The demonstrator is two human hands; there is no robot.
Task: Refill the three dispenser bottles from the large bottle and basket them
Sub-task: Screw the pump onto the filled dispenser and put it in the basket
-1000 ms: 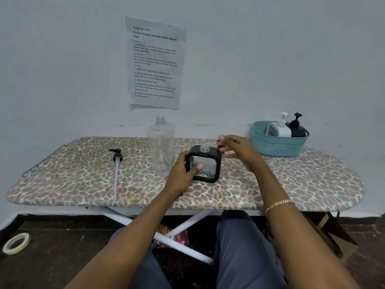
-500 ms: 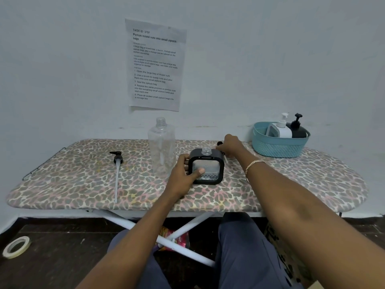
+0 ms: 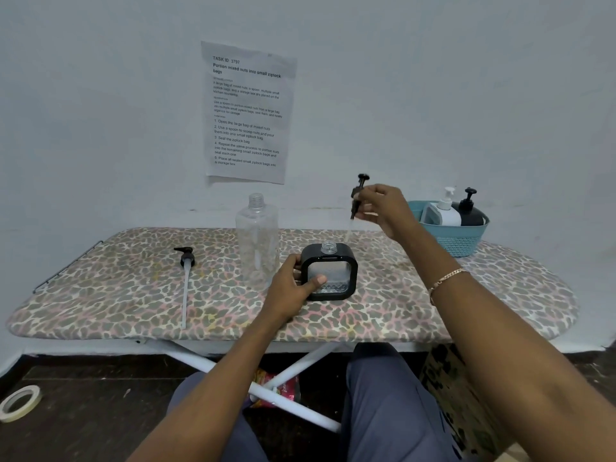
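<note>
A square black dispenser bottle (image 3: 333,273) with a clear window stands uncapped on the patterned board. My left hand (image 3: 291,288) grips its left side, thumb on the window. My right hand (image 3: 383,208) holds a black pump head (image 3: 358,195) in the air above and behind the bottle, its clear tube hanging down. The large clear bottle (image 3: 257,240) stands uncapped just left of the square one. A teal basket (image 3: 456,240) at the back right holds a white dispenser (image 3: 443,211) and a black dispenser (image 3: 470,210).
A long black pump with a white tube (image 3: 185,278) lies on the ironing board (image 3: 116,295) to the left. A paper sheet (image 3: 248,111) hangs on the wall. A tape roll (image 3: 20,403) lies on the floor at lower left, a cardboard box (image 3: 463,401) at lower right.
My right hand reached behind the square bottle, took the black pump head off the board and lifted it up and to the right. My left hand stayed on the bottle.
</note>
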